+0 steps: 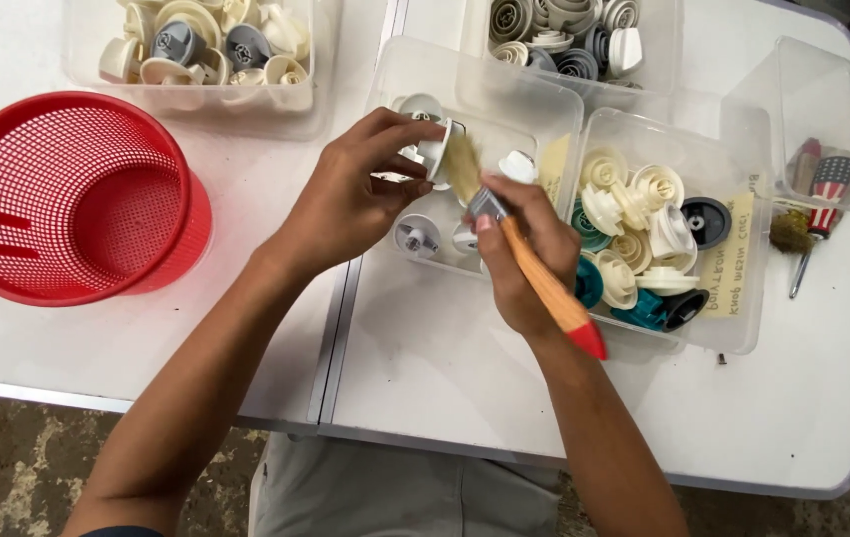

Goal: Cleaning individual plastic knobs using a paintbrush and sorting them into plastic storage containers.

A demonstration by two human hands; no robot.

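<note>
Now gripping a white knob [432, 151] in the left hand [350, 199], thumb and fingers closed around its rim, held above the clear plastic bin [544, 99] of white knobs. Right hand [524, 254] wrapped around a paintbrush [534, 273], bristles touching the knob's right edge. Brush's long axis running from the red handle tip at lower right, up and left to the bristles, so meeting the knob from below and to the right. Both hands close together, nearly touching, over that bin. Well apart to the left, a red mesh basket [7, 239] on the white table [425, 368]; just to the right, a second bin [743, 328] of cream and teal knobs
</note>
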